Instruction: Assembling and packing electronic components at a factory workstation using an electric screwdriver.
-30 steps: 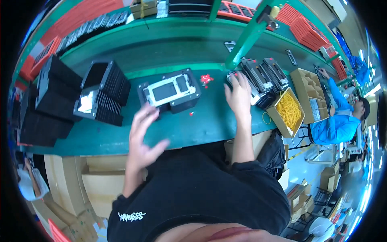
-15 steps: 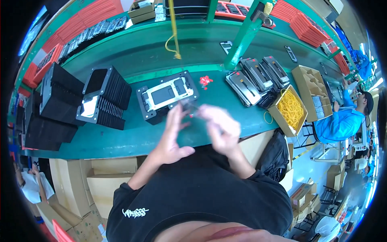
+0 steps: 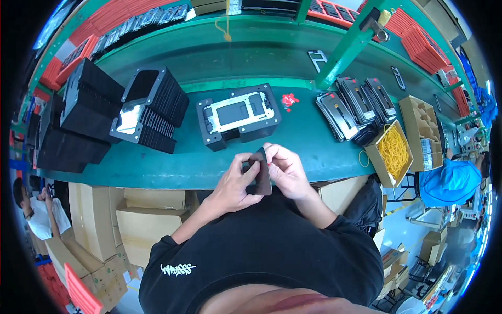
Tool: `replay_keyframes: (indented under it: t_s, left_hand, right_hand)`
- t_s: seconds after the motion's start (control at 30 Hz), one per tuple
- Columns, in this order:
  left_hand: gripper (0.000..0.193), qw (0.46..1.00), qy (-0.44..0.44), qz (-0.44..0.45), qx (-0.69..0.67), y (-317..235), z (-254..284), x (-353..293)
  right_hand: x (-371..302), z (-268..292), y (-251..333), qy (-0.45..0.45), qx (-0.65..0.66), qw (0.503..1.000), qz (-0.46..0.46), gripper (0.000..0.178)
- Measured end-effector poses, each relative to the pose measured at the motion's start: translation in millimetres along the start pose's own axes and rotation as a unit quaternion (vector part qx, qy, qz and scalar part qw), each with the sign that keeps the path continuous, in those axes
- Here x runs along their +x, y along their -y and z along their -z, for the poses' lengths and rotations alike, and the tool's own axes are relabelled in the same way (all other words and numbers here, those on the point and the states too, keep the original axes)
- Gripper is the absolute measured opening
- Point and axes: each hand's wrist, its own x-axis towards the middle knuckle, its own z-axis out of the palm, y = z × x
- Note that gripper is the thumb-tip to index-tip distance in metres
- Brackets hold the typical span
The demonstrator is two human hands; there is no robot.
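Observation:
My left hand (image 3: 238, 183) grips a thin dark phone-sized panel (image 3: 263, 178), tilted nearly edge-on, in front of my body. At the panel's upper right edge, my right hand (image 3: 286, 171) pinches with thumb and forefinger; a speck of red shows at the fingertips. Beyond both hands sits a black fixture block (image 3: 246, 133) bearing a silver phone frame (image 3: 222, 115). Small red pieces (image 3: 289, 101) lie in a loose pile to the right of that fixture. The panel's face is mostly turned away from view.
Stacked black trays (image 3: 149, 104) stand on the left of the green bench (image 3: 183, 170). To the right are piles of phone screens (image 3: 337, 115), a box of yellow rubber bands (image 3: 393, 152) and a divided carton (image 3: 418, 120). A green post (image 3: 348, 49) rises at the back. A co-worker in blue (image 3: 449, 178) sits at right.
The dark panel, blurred between my hands before, is now closer to my body and held steadier. My view has shifted, so the bench items appear farther right and mostly higher.

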Motion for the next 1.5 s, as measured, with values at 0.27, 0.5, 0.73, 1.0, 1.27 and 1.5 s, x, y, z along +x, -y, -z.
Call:
replay_keyframes:
  t_s: [0.27, 0.5, 0.73, 1.0, 1.27, 1.5]
  left_hand:
    - [0.075, 0.809, -0.063, 0.221, -0.542, 1, 18, 6]
    - [0.078, 0.7, -0.116, 0.177, -0.683, 2, 33, 22]
    - [0.08, 0.654, -0.064, 0.17, -0.734, 15, 43, 27]
    - [0.063, 0.888, -0.085, 0.181, -0.415, 23, 89, 46]
    - [0.081, 0.979, -0.093, 0.139, 0.119, 47, 97, 82]
    - [0.084, 0.98, -0.073, 0.137, 0.126, 56, 77, 106]
  right_hand:
    - [81, 114, 13, -0.239, -0.397, 0.883, 0.07, 0.016]
    - [91, 93, 5, -0.214, -0.621, 0.75, 0.078, 0.007]
    - [60, 6, 40, 0.092, -0.19, 0.966, -0.151, 0.022]
    - [86, 71, 53, 0.071, -0.266, 0.959, -0.064, 0.021]
    - [153, 136, -1, -0.1, -0.275, 0.955, 0.054, 0.025]
    - [137, 126, -17, -0.103, -0.241, 0.965, 0.004, 0.039]
